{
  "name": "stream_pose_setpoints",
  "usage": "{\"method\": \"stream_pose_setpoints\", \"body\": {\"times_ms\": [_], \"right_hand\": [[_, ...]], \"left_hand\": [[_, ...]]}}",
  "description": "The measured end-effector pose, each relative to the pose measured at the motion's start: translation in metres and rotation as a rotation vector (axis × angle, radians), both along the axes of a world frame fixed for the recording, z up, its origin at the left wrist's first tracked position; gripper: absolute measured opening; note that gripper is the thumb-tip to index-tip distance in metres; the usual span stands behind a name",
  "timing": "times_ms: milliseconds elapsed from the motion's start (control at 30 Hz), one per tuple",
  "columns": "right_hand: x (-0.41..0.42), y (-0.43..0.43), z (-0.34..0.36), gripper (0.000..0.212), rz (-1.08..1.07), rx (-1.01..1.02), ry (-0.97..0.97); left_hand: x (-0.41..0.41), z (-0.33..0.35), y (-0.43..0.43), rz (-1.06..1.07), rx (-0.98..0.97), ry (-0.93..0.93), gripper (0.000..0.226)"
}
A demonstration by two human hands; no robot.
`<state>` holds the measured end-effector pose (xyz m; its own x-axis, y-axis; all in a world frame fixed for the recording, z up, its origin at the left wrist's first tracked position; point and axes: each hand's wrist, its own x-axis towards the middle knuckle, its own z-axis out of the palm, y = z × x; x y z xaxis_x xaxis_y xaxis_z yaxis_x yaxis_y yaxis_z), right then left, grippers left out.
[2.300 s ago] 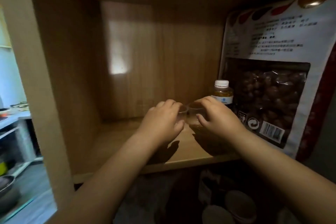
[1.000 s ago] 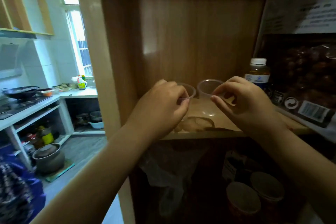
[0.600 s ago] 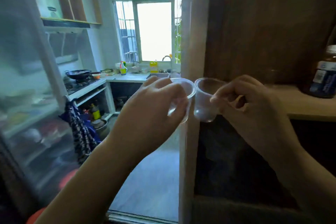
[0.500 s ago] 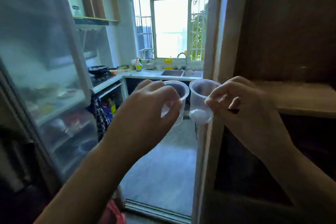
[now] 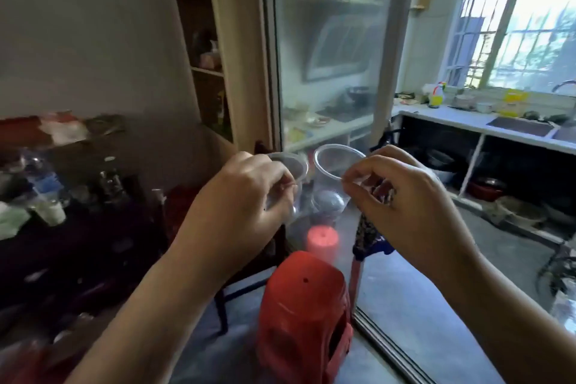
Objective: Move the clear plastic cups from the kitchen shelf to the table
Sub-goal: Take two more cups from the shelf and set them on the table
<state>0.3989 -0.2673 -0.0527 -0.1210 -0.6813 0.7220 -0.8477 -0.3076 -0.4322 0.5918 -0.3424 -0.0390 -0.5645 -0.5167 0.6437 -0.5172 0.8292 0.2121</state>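
Nearest the camera, 2 bare forearms reach forward and meet at mid-frame. The left hand (image 5: 246, 196) is curled around a clear plastic cup, the left cup (image 5: 288, 179), with thumb and fingers wrapped over its rim and wall so that most of it is hidden. The right hand (image 5: 402, 206) pinches the rim of the right cup (image 5: 332, 181) between thumb and forefinger, leaving the body hanging free below. Both cups are upright, mouths up, just beside each other and off any surface. Holding 1 per hand likely lets both go in a single trip, and the light rim pinch probably avoids crushing the thin wall.

Below the hands, a red plastic stool (image 5: 304, 318) stands on the grey floor, near the track of a sliding glass door (image 5: 330, 50). A patterned cloth (image 5: 367, 234) hangs beside the door edge, right under the right hand.

To the left, a dark table (image 5: 81, 246) carries bottles and small clutter, blurred; it looks like the destination, though free space on it is hard to judge. The stool and a dark chair frame sit between the person and the table and may need skirting.

Farther off, through the glass and to the right, a kitchen counter (image 5: 461, 117) runs under a barred window (image 5: 526, 19).
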Motion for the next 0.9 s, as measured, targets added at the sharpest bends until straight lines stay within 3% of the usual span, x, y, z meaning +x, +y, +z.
{"method": "stream_pose_setpoints", "body": {"times_ms": [133,500,900], "right_hand": [[0.062,-0.058,-0.008,0.01,0.178,0.039,0.036],[0.194,-0.216,-0.056,0.01,0.516,0.164,0.052],[0.245,-0.412,-0.08,0.014,0.604,0.286,0.041]], "left_hand": [[0.072,-0.014,-0.019,0.223,0.035,0.024,0.011],[0.212,-0.067,-0.113,0.603,0.13,-0.015,0.012],[0.267,-0.081,-0.29,0.721,0.13,-0.141,0.012]]}}
